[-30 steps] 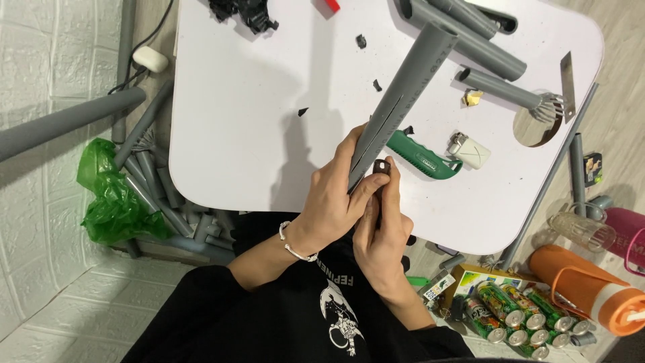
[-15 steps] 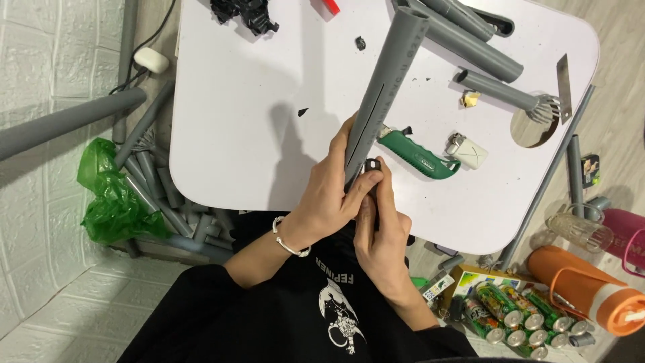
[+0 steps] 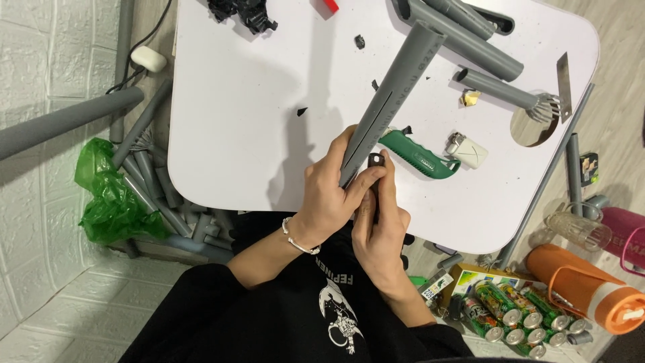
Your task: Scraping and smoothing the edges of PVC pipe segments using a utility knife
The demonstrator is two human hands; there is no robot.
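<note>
Left hand (image 3: 329, 195) wraps its grip around the near end of a grey plastic pipe (image 3: 390, 107), which slants up and away to the far right over the white surface (image 3: 248, 101). Right hand (image 3: 379, 228) pinches a small dark tool (image 3: 375, 165) against the pipe's near end. A green-handled knife (image 3: 420, 156) lies just right of the pipe.

Grey pipe (image 3: 393, 97), matt plastic, slit lengthwise. Table top (image 3: 255, 87), smooth white laminate with faint sheen. Knife handle (image 3: 416, 154) at 3 o'clock of the pipe's lower end, glossy green plastic. Bag (image 3: 111, 198) at 9 o'clock, crinkled glossy green film.
</note>
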